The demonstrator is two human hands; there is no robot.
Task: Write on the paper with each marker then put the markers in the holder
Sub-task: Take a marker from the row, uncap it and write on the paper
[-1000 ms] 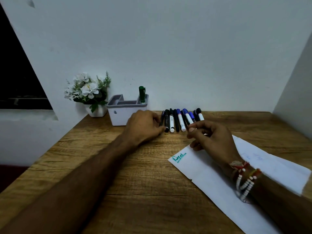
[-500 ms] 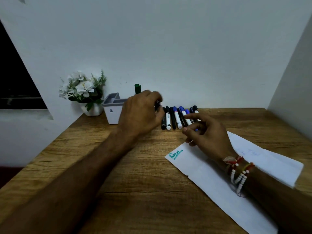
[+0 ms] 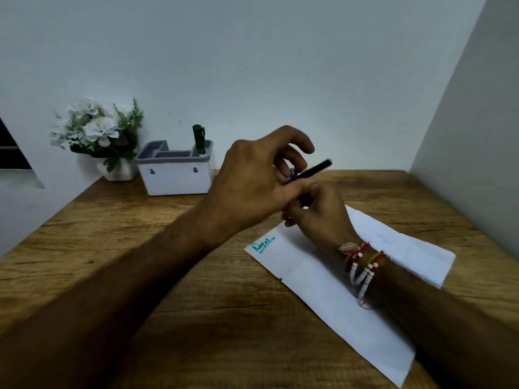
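Lifted off the counter [image 3: 196, 276], a black marker [image 3: 314, 170] is now slanting in the air between our hands; half a second ago it was still down in the row. Our left hand [image 3: 252, 178] is pinching its middle, with the forefinger arching loose above. Our right hand [image 3: 320, 220] is curling its fingers round the lower end, the thumb pressing on top. A purple bit is showing where the two hands are meeting, too blurred to tell more. Beaded bracelets [image 3: 362, 265] are hanging from our right wrist over the paper [image 3: 323, 299], which is carrying green writing [image 3: 263, 244] at its near corner. Further left, the holder [image 3: 174, 178] is standing against the wall with a green marker [image 3: 198, 137] upright in its right rear compartment, beside potted flowers [image 3: 95, 127].
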